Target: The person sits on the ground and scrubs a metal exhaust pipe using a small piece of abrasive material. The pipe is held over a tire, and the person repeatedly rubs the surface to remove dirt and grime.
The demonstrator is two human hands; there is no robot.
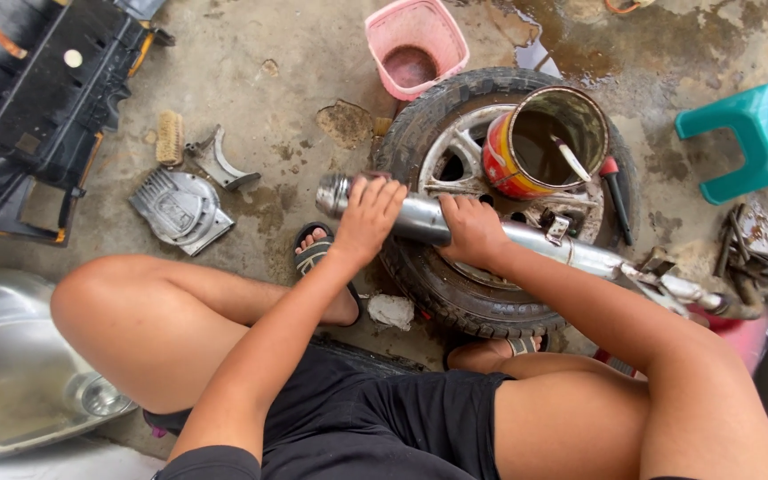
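both hands (420,222) on chrome exhaust pipe (526,240) over wet concrete floor (295,53)

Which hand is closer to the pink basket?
Left. The left hand rests on the metal pipe just below the pink basket; the right hand grips the pipe slightly lower.

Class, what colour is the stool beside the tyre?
Teal green; the stool shows best in the head view, at the right edge.

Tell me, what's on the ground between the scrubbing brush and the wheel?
In the head view, between the brush and the wheel lie a curved metal piece and a flat stone-like lump on wet concrete.
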